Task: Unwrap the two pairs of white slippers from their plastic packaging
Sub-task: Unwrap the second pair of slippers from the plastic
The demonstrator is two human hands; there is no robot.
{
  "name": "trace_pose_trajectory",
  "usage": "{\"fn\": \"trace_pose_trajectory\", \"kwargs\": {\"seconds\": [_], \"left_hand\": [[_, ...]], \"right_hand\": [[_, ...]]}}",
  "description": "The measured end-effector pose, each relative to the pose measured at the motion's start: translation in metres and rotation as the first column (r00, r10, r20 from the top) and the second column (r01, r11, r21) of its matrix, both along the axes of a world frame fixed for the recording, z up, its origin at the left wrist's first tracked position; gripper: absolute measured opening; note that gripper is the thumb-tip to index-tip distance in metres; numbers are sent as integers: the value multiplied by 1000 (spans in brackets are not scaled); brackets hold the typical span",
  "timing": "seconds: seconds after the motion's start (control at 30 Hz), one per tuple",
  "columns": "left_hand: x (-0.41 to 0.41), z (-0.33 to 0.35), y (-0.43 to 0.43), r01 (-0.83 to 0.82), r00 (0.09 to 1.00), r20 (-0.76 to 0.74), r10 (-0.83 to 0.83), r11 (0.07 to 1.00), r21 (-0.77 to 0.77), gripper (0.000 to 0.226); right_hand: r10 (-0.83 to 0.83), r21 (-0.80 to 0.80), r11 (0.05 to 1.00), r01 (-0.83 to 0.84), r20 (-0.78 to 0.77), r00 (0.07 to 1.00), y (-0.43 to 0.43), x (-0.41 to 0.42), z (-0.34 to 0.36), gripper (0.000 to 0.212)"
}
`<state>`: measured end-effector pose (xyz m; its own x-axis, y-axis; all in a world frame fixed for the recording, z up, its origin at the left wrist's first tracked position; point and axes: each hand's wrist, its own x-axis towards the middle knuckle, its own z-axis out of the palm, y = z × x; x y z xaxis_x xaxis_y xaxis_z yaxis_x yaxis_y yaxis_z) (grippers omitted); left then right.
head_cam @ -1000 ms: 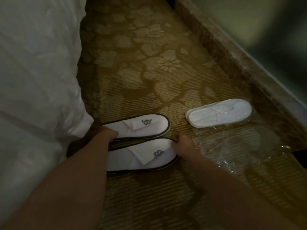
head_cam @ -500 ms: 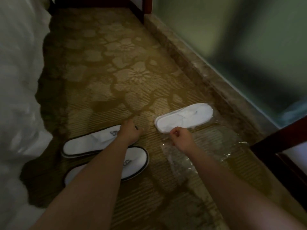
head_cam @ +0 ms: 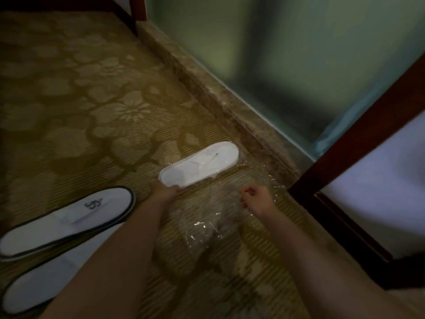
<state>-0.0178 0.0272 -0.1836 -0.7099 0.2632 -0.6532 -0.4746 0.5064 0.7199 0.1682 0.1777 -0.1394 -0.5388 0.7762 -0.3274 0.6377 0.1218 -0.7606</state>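
Observation:
A wrapped pair of white slippers (head_cam: 200, 164) lies on the carpet near the stone ledge, still in clear plastic. My left hand (head_cam: 163, 192) grips its near end. My right hand (head_cam: 257, 199) hovers over an empty clear plastic wrapper (head_cam: 207, 229) spread on the carpet, fingers loosely curled with nothing seen in them. At the lower left lie two unwrapped white slippers with black trim, the farther slipper (head_cam: 69, 221) showing a dark logo and the nearer slipper (head_cam: 30, 293) partly behind my left forearm.
Patterned golden carpet (head_cam: 92, 111) covers the floor. A stone ledge (head_cam: 230, 107) runs under a frosted glass wall (head_cam: 287, 65). A dark wooden frame (head_cam: 358, 143) with a white panel stands at the right.
My view swung right. My left hand left the black-trimmed slippers and took hold of the wrapped pair's end. My right hand moved right, over the empty plastic.

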Motion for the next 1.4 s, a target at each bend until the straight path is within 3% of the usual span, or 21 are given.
{"fn": "trace_pose_trajectory", "kwargs": {"seconds": [0.17,0.3,0.4,0.47,0.53,0.63,0.73,0.93,1.03,1.17,1.3,1.4], "left_hand": [[-15,-11,1,-49,997,53,50,999,-18,69],[-1,25,2,-88,996,-6,88,996,28,21],[6,47,8,-176,970,-159,184,982,62,32],[12,64,12,-192,956,-186,227,963,190,39],[13,80,21,-254,942,-117,313,899,357,39],[12,122,31,-362,897,-14,442,754,548,12],[14,163,33,-352,891,8,453,682,641,18],[26,211,16,-289,924,78,375,549,784,22],[26,223,2,-291,927,123,354,476,830,19],[27,227,-21,-296,937,142,319,509,808,25],[27,213,-45,-422,892,229,389,541,727,26],[23,208,-60,-482,862,258,436,549,683,29]], "right_hand": [[-37,2,999,37,-12,999,9,9,1,36],[-24,-17,1000,23,-20,1000,7,2,5,34],[-15,-20,1000,15,-14,1000,3,-3,7,31],[-23,-44,999,22,-31,999,0,-5,13,30],[-24,-128,992,17,-54,998,-7,-7,23,31],[-22,-257,966,3,-72,997,-15,-8,37,27],[-56,-397,918,7,-111,992,-25,-10,57,19],[-98,-660,746,-86,-237,967,-41,-17,86,63],[-272,-742,661,-112,-376,886,-40,-25,106,73],[-535,-758,643,-114,-550,641,-32,-34,127,71],[-665,-778,628,-22,-551,504,-34,-35,135,73],[-709,-795,606,12,-533,462,-35,-37,146,57]]}}
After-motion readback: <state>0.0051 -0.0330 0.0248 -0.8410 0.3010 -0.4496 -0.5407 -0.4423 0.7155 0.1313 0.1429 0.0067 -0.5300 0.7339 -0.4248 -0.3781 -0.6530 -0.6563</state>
